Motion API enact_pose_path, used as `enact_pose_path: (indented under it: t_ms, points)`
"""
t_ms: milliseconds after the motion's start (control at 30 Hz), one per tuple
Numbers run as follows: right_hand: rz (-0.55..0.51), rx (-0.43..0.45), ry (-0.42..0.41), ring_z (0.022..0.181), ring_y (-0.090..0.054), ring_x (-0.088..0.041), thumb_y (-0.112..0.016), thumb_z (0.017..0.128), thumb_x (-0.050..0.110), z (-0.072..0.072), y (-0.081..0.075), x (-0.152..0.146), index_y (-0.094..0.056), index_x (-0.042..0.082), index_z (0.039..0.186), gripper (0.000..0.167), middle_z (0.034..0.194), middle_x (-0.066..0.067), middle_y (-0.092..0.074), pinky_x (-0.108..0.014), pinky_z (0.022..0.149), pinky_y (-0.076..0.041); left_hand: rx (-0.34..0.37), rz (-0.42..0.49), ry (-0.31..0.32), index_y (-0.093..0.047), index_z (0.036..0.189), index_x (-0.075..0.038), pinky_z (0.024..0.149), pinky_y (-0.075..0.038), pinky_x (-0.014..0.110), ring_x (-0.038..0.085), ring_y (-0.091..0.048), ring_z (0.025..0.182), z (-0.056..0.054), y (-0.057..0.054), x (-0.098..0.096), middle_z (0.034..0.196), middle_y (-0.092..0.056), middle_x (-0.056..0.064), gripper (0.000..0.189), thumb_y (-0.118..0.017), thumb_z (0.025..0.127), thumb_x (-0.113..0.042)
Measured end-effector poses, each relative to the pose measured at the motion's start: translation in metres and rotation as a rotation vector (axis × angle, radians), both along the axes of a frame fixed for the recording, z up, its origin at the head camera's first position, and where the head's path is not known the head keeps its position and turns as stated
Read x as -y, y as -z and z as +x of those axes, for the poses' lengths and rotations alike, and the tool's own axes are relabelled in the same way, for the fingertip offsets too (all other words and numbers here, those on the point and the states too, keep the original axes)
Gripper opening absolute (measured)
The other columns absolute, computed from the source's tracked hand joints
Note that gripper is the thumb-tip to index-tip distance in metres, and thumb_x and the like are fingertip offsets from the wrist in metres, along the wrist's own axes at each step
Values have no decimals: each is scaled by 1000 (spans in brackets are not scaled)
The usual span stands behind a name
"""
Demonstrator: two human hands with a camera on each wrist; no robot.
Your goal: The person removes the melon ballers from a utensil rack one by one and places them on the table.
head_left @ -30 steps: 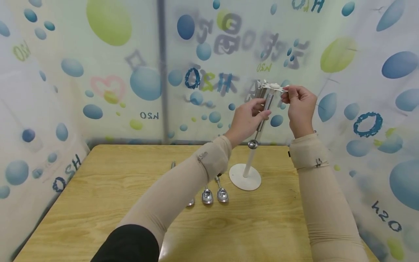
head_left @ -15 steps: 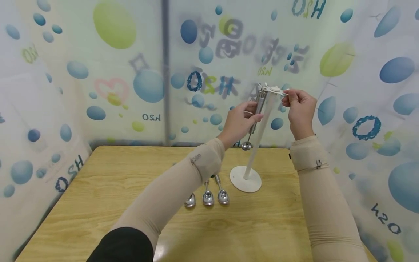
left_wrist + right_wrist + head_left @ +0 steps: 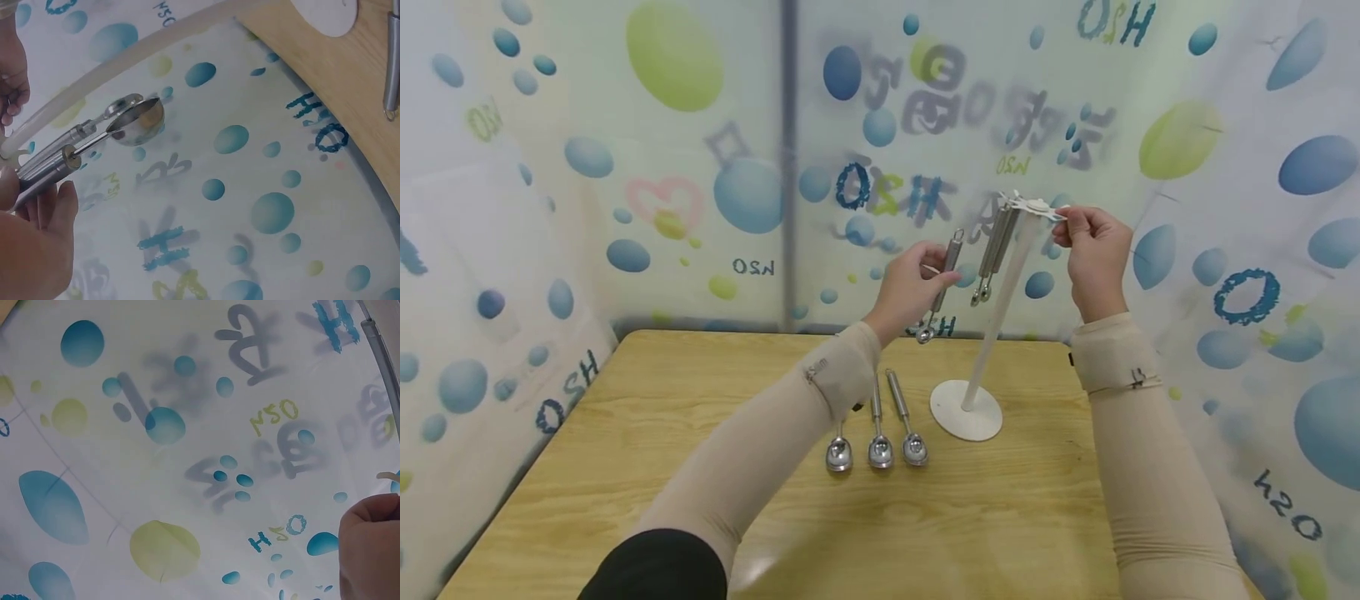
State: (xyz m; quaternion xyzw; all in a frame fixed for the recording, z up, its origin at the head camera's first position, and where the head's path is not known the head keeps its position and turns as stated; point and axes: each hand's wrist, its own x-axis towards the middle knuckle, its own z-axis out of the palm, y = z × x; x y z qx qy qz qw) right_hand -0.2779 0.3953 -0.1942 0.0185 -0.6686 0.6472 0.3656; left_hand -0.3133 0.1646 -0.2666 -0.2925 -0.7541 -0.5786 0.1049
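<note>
Metal scoop (image 3: 939, 297) held aloft, just beside the white hanging stand (image 3: 1006, 300), apart from it. Left hand's (image 3: 913, 283) grip pinches scoop handle; right hand's (image 3: 1097, 250) pinches stand top. Probably light, stiff, slick; mid-handle looks best hold.

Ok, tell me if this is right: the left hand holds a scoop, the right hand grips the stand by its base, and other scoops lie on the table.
Not by its base: in the head view, the right hand pinches the stand by the edge of its top. The left hand holds a scoop, and other scoops lie on the table.
</note>
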Motion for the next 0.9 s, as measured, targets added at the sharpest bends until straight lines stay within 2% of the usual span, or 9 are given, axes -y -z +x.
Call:
enact_pose_path:
  t_ms: [133, 367, 567, 733, 900]
  points:
    - [-16, 7, -16, 64, -58, -12, -62, 83, 21, 0, -1, -2, -71, 4, 89, 20, 71, -3, -61, -14, 62, -52, 7, -40, -48, -58, 99, -19, 63, -53, 25, 9, -60, 79, -5, 9, 14, 93, -62, -4, 23, -67, 83, -32]
    - [-41, 8, -25, 64, -58, -13, -62, 83, 21, 0, 0, -4, -71, 3, 89, 20, 72, -4, -61, -14, 61, -52, 14, -78, -46, -61, 101, -18, 66, -54, 26, 9, -62, 80, -13, 18, 36, 93, -63, -6, 25, -68, 82, -32]
    - [-40, 13, -37, 65, -58, -12, -64, 80, 23, 1, -2, -2, -70, 3, 88, 22, 74, -4, -61, -14, 61, -52, 51, -79, -79, -61, 101, -22, 66, -54, 27, 10, -62, 78, -18, 29, 62, 91, -63, -10, 25, -69, 81, -33]
    - [-32, 16, -41, 65, -58, -12, -63, 81, 21, 2, -1, -2, -70, 3, 88, 20, 74, -5, -62, -14, 61, -52, 109, -70, -121, -60, 101, -20, 65, -55, 27, 11, -62, 81, -20, 38, 85, 91, -64, -5, 24, -70, 81, -28]
    - [-26, 14, -37, 65, -59, -13, -63, 81, 22, 2, -2, -2, -71, 4, 88, 21, 72, -3, -62, -14, 61, -52, 152, -53, -129, -60, 104, -17, 67, -55, 29, 13, -60, 87, -22, 46, 106, 96, -63, -1, 26, -69, 82, -26]
